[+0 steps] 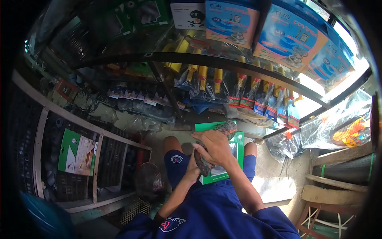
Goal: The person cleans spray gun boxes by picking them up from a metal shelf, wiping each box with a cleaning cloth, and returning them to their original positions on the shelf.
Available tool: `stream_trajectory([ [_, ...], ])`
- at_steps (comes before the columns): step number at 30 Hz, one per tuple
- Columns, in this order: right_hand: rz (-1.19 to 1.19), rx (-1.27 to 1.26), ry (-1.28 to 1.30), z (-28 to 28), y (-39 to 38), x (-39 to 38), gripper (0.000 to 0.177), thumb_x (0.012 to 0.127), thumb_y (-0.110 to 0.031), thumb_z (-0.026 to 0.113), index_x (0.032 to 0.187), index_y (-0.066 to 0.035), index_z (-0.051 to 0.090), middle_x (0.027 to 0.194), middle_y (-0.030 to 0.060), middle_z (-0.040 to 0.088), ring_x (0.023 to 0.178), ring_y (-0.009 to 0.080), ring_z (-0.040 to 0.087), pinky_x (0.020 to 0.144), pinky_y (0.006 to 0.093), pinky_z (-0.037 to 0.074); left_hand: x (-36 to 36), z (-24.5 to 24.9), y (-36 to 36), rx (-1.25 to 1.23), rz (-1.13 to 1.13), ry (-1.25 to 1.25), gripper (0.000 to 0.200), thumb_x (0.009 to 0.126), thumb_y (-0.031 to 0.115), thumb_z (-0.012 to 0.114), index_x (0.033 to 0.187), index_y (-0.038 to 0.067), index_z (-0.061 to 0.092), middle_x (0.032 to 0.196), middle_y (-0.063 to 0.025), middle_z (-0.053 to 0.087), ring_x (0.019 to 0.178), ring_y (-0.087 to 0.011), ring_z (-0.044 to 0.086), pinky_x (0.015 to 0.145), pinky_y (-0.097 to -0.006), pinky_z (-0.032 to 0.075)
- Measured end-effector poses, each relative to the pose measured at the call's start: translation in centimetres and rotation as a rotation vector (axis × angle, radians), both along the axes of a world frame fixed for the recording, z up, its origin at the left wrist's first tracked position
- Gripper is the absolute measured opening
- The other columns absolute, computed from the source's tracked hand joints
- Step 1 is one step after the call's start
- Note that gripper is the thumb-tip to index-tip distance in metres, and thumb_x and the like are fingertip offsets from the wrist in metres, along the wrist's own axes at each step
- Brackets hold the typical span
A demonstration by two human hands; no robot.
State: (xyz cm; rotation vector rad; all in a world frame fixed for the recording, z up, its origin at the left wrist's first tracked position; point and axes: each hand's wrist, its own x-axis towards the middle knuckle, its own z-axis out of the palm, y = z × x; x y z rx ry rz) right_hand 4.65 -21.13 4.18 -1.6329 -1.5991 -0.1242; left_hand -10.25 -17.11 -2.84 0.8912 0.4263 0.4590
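A crumpled, mottled grey-and-red cloth (205, 167) is bunched between my hands, above a green-and-white box (238, 140) on my lap. The box has a window in its front face. My right hand (215, 146) is closed over the top of the cloth with its fingers bent. From the left side, my left hand (193, 169) grips the lower part of the cloth; most of its fingers are hidden behind it. Part of the box is covered by the cloth and my right forearm.
Ahead is a metal-framed shelf (238, 68) with hanging yellow-handled tools (218, 77) and blue-orange boxes (292, 36) on top. A wooden-framed rack (99, 159) with another green box (77, 152) stands left. Plastic-wrapped goods (334, 127) and rolled mesh (344, 177) lie right.
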Motion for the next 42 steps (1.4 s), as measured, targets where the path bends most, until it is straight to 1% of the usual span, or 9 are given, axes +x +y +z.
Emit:
stream_trajectory([
  [11,-0.321,-0.039,0.121,-1.1,-2.5,3.3,0.016,0.093,-0.018,0.064,0.097,-0.004,0.068,0.09,0.0149,0.065,0.085,0.0349,0.059,0.078,0.044,0.042,-2.2,1.9,2.4,0.27,0.042,0.07,0.09,0.067,0.004,0.082,0.146,0.002,0.04,0.136,-0.0093,0.051,0.13,-0.0207,0.047,0.11,-0.0327,0.036],
  [20,-0.291,0.014,0.273,-0.1,-2.0,-0.5,0.019,0.097,-0.015,0.055,0.1,-0.001,0.068,0.095,0.017,0.066,0.091,0.0344,0.061,0.083,0.0422,0.043,-0.3,3.3,1.3,0.681,-0.111,0.494,0.087,0.062,0.008,0.079,0.14,0.005,0.042,0.122,-0.0186,0.063,0.114,-0.0303,0.063,0.097,-0.0397,0.048],
  [24,-0.281,-0.03,0.213,-0.2,-2.5,0.2,0.026,0.101,-0.021,0.052,0.106,0.0,0.068,0.103,0.0162,0.068,0.097,0.0324,0.061,0.09,0.0406,0.045,-0.8,3.4,1.4,0.571,-0.02,0.302,0.085,0.062,0.007,0.081,0.14,0.001,0.045,0.128,-0.0226,0.062,0.12,-0.0339,0.06,0.101,-0.0392,0.046],
  [27,-0.399,-0.113,0.211,-0.1,-3.0,2.0,0.025,0.101,-0.019,0.052,0.104,0.0,0.068,0.1,0.0155,0.069,0.099,0.0331,0.062,0.093,0.0413,0.044,-2.1,3.1,2.3,0.325,0.101,0.138,0.083,0.062,0.004,0.079,0.138,0.001,0.048,0.124,-0.0131,0.06,0.117,-0.0239,0.057,0.101,-0.0328,0.043],
  [28,-0.396,-0.132,0.333,-0.8,-3.3,2.5,0.025,0.101,-0.017,0.053,0.113,0.0,0.066,0.111,0.0178,0.067,0.11,0.0353,0.06,0.1,0.0434,0.042,-2.6,3.5,2.6,0.292,0.093,0.125,0.081,0.061,0.001,0.078,0.137,0.002,0.049,0.119,-0.0073,0.058,0.115,-0.0186,0.052,0.1,-0.0298,0.04],
  [31,-0.406,-0.035,0.235,-1.0,-2.7,1.4,0.03,0.098,-0.016,0.056,0.121,0.002,0.062,0.122,0.0197,0.063,0.124,0.0395,0.055,0.108,0.0471,0.038,-2.6,4.4,2.5,0.224,0.148,0.106,0.081,0.06,0.0,0.077,0.136,0.002,0.049,0.117,-0.008,0.058,0.112,-0.018,0.054,0.098,-0.0299,0.042],
  [32,-0.407,-0.079,0.278,-1.1,-2.8,0.8,0.039,0.097,-0.014,0.056,0.133,0.001,0.057,0.139,0.0213,0.056,0.139,0.0424,0.044,0.116,0.0496,0.031,-2.4,4.5,2.3,0.174,0.154,0.113,0.078,0.059,-0.002,0.076,0.133,0.002,0.05,0.115,-0.0076,0.058,0.11,-0.0184,0.054,0.096,-0.0301,0.043],
  [36,-0.321,-0.1,0.179,-3.0,-3.9,-2.4,0.046,0.095,-0.011,0.055,0.14,0.001,0.053,0.151,0.022,0.047,0.146,0.0405,0.036,0.12,0.0514,0.025,-1.3,4.2,-0.1,0.024,0.453,0.139,0.072,0.058,-0.007,0.073,0.126,0.003,0.051,0.107,-0.0057,0.057,0.103,-0.0188,0.057,0.087,-0.0305,0.048],
  [42,-0.157,-0.22,0.215,-3.8,-5.0,-5.1,0.053,0.092,-0.014,0.059,0.142,0.002,0.05,0.154,0.0242,0.042,0.145,0.0397,0.036,0.12,0.0507,0.024,-3.2,4.1,1.4,-0.133,0.593,0.097,0.074,0.058,-0.01,0.066,0.129,0.005,0.048,0.113,-0.0086,0.057,0.107,-0.0226,0.059,0.081,-0.0318,0.053],
])
